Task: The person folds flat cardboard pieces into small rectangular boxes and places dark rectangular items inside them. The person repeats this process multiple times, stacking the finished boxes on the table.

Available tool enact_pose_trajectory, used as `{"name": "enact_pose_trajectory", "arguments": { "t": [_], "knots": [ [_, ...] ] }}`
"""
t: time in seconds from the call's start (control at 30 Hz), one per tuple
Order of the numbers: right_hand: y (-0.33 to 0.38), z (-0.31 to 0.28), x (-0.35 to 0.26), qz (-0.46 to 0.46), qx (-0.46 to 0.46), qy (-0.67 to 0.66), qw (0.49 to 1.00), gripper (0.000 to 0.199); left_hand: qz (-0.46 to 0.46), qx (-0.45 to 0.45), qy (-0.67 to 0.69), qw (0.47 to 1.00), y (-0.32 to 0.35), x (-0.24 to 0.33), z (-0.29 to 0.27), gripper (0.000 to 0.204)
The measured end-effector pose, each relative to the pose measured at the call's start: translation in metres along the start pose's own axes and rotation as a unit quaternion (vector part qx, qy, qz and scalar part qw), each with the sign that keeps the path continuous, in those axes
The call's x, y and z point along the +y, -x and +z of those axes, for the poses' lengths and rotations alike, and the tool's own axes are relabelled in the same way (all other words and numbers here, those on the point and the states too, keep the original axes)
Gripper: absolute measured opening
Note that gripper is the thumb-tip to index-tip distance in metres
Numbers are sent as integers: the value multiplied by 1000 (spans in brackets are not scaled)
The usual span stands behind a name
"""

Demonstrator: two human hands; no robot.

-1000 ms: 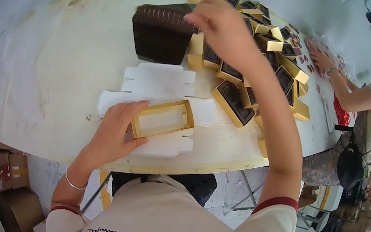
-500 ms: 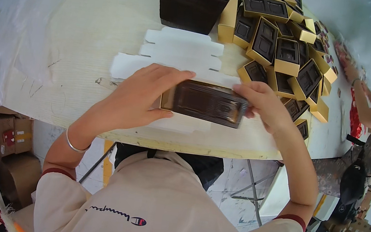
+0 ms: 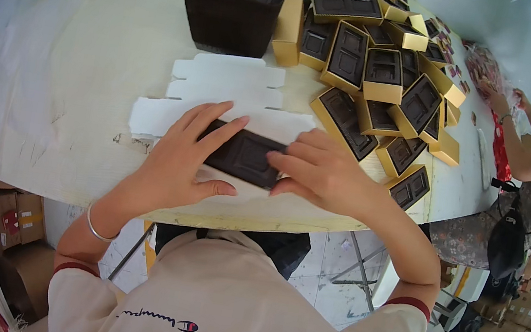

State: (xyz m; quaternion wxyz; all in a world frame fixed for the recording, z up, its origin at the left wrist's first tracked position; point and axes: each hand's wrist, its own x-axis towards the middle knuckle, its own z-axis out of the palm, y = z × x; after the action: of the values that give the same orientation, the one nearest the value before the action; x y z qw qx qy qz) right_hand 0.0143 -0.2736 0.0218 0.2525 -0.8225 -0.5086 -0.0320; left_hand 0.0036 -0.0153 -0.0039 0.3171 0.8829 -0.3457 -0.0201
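A dark brown plastic insert tray (image 3: 244, 156) with a square recess lies tilted between my hands at the near side of the table. My left hand (image 3: 175, 152) has its fingers spread over the tray's left end, the thumb stretched out below its near edge. At the right end, my right hand (image 3: 326, 172) pinches the tray with bent fingers and thumb. Beneath and just beyond them lies an unfolded white carton blank (image 3: 223, 84) with slotted flaps. Whether gold card surrounds the tray is hidden by my fingers.
A stack of dark trays (image 3: 229, 16) stands beyond the blank, beside an upright gold box (image 3: 288, 30). Several gold boxes with dark inserts (image 3: 384, 72) are heaped at the right. Another person's arm (image 3: 522, 146) reaches toward red items at far right. Clear plastic film (image 3: 24, 82) lies left.
The tray, earlier glossy with gold at its left end, now shows a matt recessed face and slants down rightward. My right hand has moved inward over its end; my left fingers have spread.
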Motion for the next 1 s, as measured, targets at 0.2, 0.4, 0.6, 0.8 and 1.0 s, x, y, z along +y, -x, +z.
{"name": "enact_pose_trajectory", "arguments": {
  "t": [0.2,0.4,0.6,0.8,1.0],
  "knots": [
    [-13,-14,10,7,-67,-14,998,31,-11,-2,-48,999,-4,1,-4,89],
    [-19,0,18,-147,-48,177,972,37,60,-14,-31,998,-11,-9,0,87],
    [-15,-2,13,-117,-65,61,989,34,66,-20,-39,997,-16,-4,-2,85],
    [-28,-10,18,-85,-225,49,969,30,70,-5,-1,998,-15,-6,-3,83],
    [-13,-18,-1,3,-109,52,993,49,90,-11,-21,996,-16,-9,-1,80]
  ]
}}
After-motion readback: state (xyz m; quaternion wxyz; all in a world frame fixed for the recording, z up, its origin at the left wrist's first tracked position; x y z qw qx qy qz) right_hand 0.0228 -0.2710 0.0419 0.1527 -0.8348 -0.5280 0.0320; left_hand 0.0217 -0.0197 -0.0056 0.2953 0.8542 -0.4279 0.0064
